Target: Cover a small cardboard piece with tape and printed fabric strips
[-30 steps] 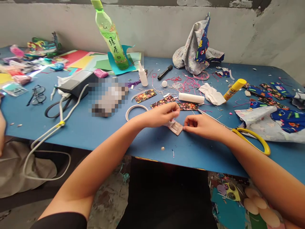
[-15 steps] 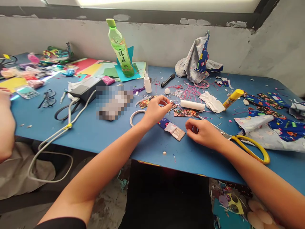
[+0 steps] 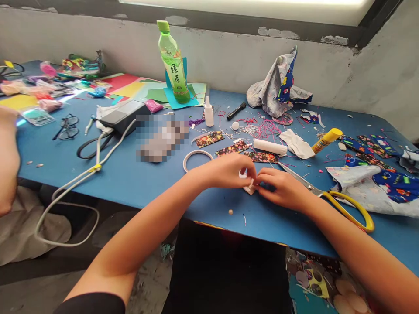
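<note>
My left hand (image 3: 231, 171) and my right hand (image 3: 280, 189) meet over a small folded fabric piece (image 3: 250, 188) that lies on the blue table (image 3: 137, 183). Fingers of both hands pinch it, and most of it is hidden under them. A small white bit (image 3: 242, 173) shows between my left fingers. Just beyond my hands lie patterned fabric strips (image 3: 262, 157) and a white ring (image 3: 197, 155). Yellow-handled scissors (image 3: 347, 205) lie beside my right wrist.
A green tea bottle (image 3: 173, 65) stands at the back by coloured paper. A glue stick (image 3: 326, 139), white roll (image 3: 270, 146), small glue bottle (image 3: 208, 114), marker (image 3: 236, 110), pink threads and printed cloth (image 3: 376, 187) surround me. A glue gun (image 3: 122, 115) with cable and glasses (image 3: 67, 127) lie left. Another person's arm (image 3: 8, 161) is at far left.
My left hand had reached out toward the fabric strips; it has come back onto the small fabric piece. My right hand has closed on the piece too. The view tilted slightly.
</note>
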The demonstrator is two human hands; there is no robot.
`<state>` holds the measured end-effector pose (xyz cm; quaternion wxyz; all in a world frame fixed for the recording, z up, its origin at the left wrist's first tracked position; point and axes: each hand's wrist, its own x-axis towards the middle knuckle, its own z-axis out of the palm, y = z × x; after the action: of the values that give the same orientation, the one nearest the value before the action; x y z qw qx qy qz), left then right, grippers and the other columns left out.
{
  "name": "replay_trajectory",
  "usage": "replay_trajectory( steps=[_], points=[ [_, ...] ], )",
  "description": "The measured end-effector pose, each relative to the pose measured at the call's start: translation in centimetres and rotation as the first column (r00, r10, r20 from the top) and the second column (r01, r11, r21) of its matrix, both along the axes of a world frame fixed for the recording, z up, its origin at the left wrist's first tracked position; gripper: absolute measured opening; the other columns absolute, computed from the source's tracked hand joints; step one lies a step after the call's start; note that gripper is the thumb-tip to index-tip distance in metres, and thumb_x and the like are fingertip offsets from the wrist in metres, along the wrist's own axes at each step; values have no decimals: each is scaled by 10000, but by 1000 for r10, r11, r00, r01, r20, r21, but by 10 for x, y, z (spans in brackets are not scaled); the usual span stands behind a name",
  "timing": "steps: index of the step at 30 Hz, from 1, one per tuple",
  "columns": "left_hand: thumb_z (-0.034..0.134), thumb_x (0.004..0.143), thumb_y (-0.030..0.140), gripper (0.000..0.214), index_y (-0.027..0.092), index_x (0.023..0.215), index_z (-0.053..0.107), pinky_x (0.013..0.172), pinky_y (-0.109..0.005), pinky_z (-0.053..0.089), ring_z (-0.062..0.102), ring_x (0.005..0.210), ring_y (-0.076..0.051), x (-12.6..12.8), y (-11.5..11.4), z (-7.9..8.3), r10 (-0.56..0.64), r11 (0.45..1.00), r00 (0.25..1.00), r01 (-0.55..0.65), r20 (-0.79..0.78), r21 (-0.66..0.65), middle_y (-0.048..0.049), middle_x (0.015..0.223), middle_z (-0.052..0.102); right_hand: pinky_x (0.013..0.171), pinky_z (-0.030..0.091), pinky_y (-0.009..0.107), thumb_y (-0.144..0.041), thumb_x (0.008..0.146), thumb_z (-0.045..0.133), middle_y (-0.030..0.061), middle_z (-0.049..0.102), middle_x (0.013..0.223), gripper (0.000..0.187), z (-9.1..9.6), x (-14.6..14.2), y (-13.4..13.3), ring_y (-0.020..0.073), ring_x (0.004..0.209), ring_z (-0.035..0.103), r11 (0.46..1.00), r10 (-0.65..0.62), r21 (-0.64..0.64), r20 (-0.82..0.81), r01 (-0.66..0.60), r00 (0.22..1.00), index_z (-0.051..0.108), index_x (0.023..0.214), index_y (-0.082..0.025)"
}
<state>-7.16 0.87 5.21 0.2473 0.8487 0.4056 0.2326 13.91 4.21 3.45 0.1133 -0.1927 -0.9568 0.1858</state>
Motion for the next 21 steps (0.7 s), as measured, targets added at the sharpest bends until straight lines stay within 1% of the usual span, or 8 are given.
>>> replay_trajectory(
  steps=[2, 3, 5, 10, 13, 17, 21],
  points=[
    [626, 794, 165, 122, 169, 859, 729, 673, -219, 453, 615, 729, -137, 0, -4, 2, -120, 990, 987, 112, -105, -80, -23, 814, 687, 723, 464, 288, -208, 879, 536, 74, 650, 894, 136, 0, 0, 2, 176, 784, 608, 997, -18, -73, -5, 17, 1000, 664, 907, -172],
    [625, 812, 171, 127, 172, 876, 734, 672, -213, 453, 624, 736, -136, 1, -4, 2, -153, 984, 978, 138, -138, -116, -27, 833, 689, 711, 458, 279, -212, 879, 545, 69, 645, 887, 136, 0, 0, 3, 168, 767, 599, 994, -26, -105, -2, 26, 1000, 672, 907, -170],
    [611, 834, 147, 145, 174, 895, 739, 681, -202, 453, 637, 757, -134, 1, -3, 1, -181, 975, 967, 153, -177, -160, -33, 870, 690, 691, 445, 268, -216, 877, 558, 60, 632, 874, 141, 0, 0, 5, 154, 739, 580, 988, -44, -151, 4, 44, 999, 687, 907, -168],
    [601, 849, 128, 161, 180, 891, 747, 741, -196, 457, 648, 809, -139, 4, -1, -1, -182, 972, 962, 145, -203, -183, -40, 912, 682, 691, 429, 260, -201, 863, 575, 50, 608, 866, 146, -1, 0, 6, 148, 740, 565, 976, -64, -209, -3, 62, 998, 706, 913, -158],
    [593, 858, 150, 167, 199, 888, 750, 736, -197, 454, 643, 788, -132, 4, -3, -1, -165, 977, 960, 127, -225, -174, -28, 904, 668, 698, 422, 259, -185, 858, 579, 51, 610, 869, 144, -3, 0, 6, 148, 748, 566, 975, -67, -211, -9, 63, 998, 705, 916, -147],
    [577, 869, 175, 186, 238, 896, 749, 751, -208, 439, 631, 826, -139, 4, -6, -2, -134, 986, 950, 101, -283, -130, -11, 922, 645, 692, 414, 254, -171, 850, 581, 51, 612, 863, 134, -6, 0, 6, 142, 725, 553, 979, -57, -200, -34, 49, 998, 697, 907, -136],
    [557, 880, 190, 181, 226, 911, 731, 751, -204, 437, 619, 824, -133, 3, -6, -3, -143, 983, 946, 102, -291, -154, -10, 924, 624, 689, 416, 256, -177, 848, 583, 45, 607, 863, 119, -8, 0, 6, 140, 712, 548, 980, -53, -194, -54, 41, 997, 687, 899, -153]
  ],
)
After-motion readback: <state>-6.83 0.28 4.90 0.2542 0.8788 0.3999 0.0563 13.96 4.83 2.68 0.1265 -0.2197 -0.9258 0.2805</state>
